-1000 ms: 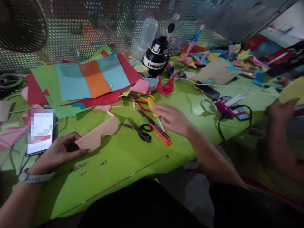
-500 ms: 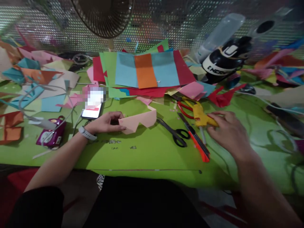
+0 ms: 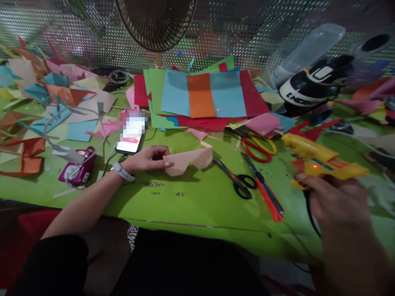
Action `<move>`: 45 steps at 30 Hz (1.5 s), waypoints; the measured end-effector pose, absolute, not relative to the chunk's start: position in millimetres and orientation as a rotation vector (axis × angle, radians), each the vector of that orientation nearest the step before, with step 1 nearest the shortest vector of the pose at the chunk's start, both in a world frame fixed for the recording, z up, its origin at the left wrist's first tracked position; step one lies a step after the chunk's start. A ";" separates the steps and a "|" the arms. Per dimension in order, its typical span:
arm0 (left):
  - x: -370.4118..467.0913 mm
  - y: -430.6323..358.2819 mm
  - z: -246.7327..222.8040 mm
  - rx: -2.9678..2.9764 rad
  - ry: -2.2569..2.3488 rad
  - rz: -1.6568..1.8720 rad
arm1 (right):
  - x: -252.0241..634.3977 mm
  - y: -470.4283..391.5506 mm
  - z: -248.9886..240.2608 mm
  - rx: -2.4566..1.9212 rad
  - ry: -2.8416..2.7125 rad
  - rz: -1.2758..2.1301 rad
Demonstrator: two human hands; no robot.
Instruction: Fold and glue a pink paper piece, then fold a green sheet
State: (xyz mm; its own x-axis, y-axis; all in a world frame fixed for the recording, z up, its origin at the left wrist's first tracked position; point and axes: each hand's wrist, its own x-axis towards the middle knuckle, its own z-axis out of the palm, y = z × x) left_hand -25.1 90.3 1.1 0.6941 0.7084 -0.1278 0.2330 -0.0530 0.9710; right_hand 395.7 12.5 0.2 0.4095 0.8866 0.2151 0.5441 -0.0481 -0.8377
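Note:
My left hand (image 3: 152, 159) pinches the left end of a pale pink paper cutout (image 3: 191, 161), shaped like a pair of glasses, just above the green table. Off to the right, my right hand (image 3: 338, 197) is closed around the handle of a yellow glue gun (image 3: 321, 156). The gun is raised off the table, its nozzle pointing left and an orange light lit on its side. Black-handled scissors (image 3: 236, 179) lie to the right of the cutout. Beside them is a red utility knife (image 3: 263, 191). Scissors with red and yellow handles (image 3: 259, 148) rest farther back.
Stacked coloured paper (image 3: 200, 94) stands at the back centre, below a fan (image 3: 156, 24). A lit phone (image 3: 131, 133) and a purple device (image 3: 78, 166) with cables are at left. A black bottle (image 3: 314, 84) leans at the back right. Folded paper pieces (image 3: 68, 92) crowd the left.
My right hand has lifted the glue gun off the table and carried it to the right, turning its nozzle left. My left hand still holds the cutout. The whole view has shifted slightly.

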 end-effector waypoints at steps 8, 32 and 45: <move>-22.1 89.0 0.1 1.620 0.765 0.460 | 327.3 11.5 21.8 -1.440 -1.095 1.235; -22.3 89.2 -4.3 1.542 0.712 0.434 | 241.4 25.7 0.6 -1.152 -1.763 1.459; -22.7 89.4 -6.0 1.561 0.712 0.436 | 238.2 24.5 1.0 -1.202 -1.812 1.418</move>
State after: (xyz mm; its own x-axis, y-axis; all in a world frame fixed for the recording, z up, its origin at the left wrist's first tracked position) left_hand -22.7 89.4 -6.0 0.7337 0.6661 -0.1339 0.1834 -0.0043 0.9830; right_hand 238.2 24.5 1.0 -0.4569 0.8830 -0.1071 0.3163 0.0487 -0.9474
